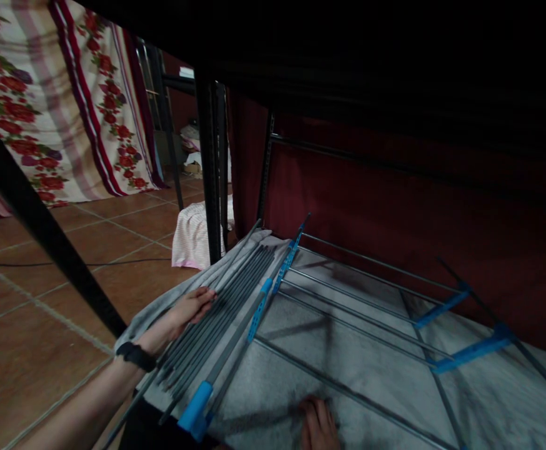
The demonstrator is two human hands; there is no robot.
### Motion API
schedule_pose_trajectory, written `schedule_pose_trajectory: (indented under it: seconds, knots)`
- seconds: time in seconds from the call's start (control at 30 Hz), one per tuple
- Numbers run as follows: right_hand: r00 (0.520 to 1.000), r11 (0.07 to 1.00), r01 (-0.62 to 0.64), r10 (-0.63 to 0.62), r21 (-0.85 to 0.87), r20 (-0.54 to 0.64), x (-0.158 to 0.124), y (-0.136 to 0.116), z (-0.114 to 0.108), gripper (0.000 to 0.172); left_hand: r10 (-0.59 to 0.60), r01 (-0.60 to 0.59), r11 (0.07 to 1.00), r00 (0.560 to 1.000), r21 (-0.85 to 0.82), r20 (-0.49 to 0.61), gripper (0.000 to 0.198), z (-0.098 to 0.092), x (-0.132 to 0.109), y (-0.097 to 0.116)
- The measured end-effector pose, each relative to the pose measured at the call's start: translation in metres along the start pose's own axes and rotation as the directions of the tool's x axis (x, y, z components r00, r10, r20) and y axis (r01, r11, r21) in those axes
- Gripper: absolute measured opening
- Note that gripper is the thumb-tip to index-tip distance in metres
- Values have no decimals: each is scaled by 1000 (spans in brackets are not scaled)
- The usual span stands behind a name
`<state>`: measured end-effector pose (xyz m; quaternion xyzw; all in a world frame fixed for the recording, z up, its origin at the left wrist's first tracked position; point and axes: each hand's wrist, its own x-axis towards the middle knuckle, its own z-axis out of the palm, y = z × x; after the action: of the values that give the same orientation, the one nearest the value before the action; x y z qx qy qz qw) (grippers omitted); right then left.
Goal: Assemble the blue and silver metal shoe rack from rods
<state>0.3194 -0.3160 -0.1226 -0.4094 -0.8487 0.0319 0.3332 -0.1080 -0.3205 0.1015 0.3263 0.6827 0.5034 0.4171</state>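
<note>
My left hand (198, 305), with a dark band on the wrist, has its fingers closed around a long grey rod (236, 261) at the left edge of a bed-like surface. Beneath and beside it lie several loose grey rods (228, 306), side by side in a row. To their right is a rack frame of metal tubes (343, 389) with blue perforated plastic brackets (285, 265) and a blue sleeve (197, 405). Near the lower edge my right hand (318, 425) rests on the grey cloth (296, 340), fingers loosely bent, holding nothing visible.
Black metal posts (210, 169) stand at the left, and a dark overhead structure (371, 56) hangs low above. A dark red wall or cloth (371, 194) closes the back. Beyond the left side are a tiled floor (34, 300), a floral curtain (85, 106) and a cloth-covered object (193, 234).
</note>
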Motion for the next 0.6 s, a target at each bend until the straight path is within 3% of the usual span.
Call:
schedule_pose_trajectory:
  seconds: [0.03,0.1,0.2,0.27,0.43,0.6]
  knots:
    - [1000,1000,27,-27,-1,4,-1,4,1,44,-33,51,977,995,-206,90,21,1,-10,12]
    - [994,994,108,-109,14,21,-4,15,3,43,-63,172,848,972,-502,228,19,3,-29,37]
    - [982,982,180,-183,54,55,-9,31,8,42,-108,303,681,942,-667,317,28,7,-53,74]
    - [984,984,169,-172,62,52,-12,36,11,42,-103,327,636,934,-699,342,31,11,-66,94]
    - [986,986,134,-143,99,84,-12,33,8,37,2,250,657,943,-711,333,34,19,-95,129]
    - [995,991,5,-18,135,95,-5,15,0,40,126,67,808,951,-586,282,22,38,-140,144]
